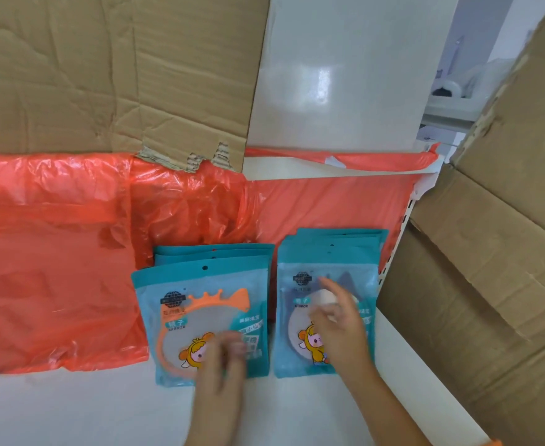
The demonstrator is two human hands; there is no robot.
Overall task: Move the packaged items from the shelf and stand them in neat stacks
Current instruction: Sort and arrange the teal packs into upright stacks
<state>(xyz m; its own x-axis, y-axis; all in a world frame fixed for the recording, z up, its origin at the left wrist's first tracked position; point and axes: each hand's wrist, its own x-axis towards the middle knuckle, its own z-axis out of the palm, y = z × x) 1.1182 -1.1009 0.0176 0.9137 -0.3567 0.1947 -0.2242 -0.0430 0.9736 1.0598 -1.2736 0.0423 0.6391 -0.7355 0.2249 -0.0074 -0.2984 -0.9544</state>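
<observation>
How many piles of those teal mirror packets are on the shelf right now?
2. The left pile lies under the left hand. The right pile lies beside it, a little further back, under the right hand. How many packets each pile holds is partly hidden.

Both hands are blurry. The left hand (pixel 221 365) lies over the bottom of the left pack (pixel 200 317) and hides part of the picture there. I cannot tell if its fingers pinch the pack. The right hand (pixel 338 323) covers the middle of the right pack (pixel 292 355). Behind each front pack, the back packs (pixel 214 252) show only their top edges. The small words by the fingers are too tiny to read. The arms (pixel 386 410) are cut off at the bottom.
</observation>
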